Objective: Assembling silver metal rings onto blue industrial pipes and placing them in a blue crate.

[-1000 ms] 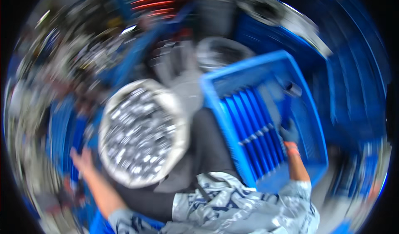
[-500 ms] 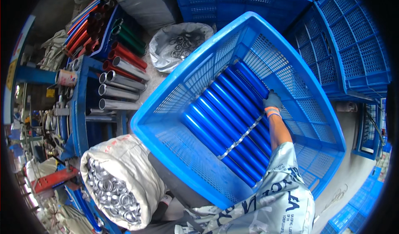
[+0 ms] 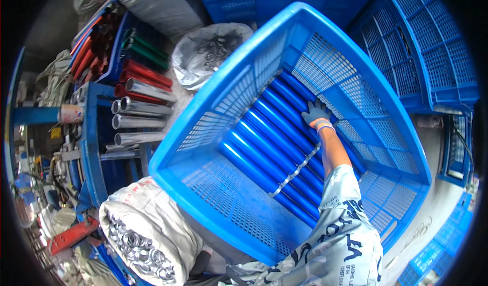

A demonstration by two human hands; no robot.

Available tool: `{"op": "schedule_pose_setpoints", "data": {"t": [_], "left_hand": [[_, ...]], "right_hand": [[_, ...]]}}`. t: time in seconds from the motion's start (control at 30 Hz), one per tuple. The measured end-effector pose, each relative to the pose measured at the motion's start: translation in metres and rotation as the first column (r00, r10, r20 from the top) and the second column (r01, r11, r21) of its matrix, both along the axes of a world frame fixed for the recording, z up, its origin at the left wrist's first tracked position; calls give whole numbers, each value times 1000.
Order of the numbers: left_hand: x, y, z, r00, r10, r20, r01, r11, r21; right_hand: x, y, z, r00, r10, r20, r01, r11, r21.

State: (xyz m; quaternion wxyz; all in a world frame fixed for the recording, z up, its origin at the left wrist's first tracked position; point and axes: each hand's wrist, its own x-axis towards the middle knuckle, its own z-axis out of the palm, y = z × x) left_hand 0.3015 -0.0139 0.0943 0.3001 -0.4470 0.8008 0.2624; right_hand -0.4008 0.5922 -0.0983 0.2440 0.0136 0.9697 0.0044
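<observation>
Over blue tubes (image 3: 271, 132), fingers (image 3: 318, 106) now apart

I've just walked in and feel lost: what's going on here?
The person's gloved right grip is spread over blue tubes lying side by side in a blue basket. The left grip is out of view. Left of the basket, a white sack holds metal rings, with silver tubes beyond it.
</observation>
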Motion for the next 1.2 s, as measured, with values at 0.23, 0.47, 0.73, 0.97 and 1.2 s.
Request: {"op": "schedule_pose_setpoints", "data": {"t": [0.23,0.47,0.73,0.97,1.2], "left_hand": [[243,215,86,893,313,322,-299,950,-94],[343,467,162,419,749,513,-699,627,-344],[405,541,259,532,834,-146,-541,201,-817],[483,540,298,87,991,106,-900,123,-418],[547,493,305,143,983,111,-906,175,-385]], "right_hand": [[16,-150,88,408,330,-851,-781,609,-138],[261,-364,412,635,547,-546,-405,-366,-838],[520,-485,444,-362,617,-698,-684,-685,-251],[543,-498,416,-293,671,-682,-664,-656,-360],[535,-489,457,-243,805,-542,-722,-523,-453]]}}
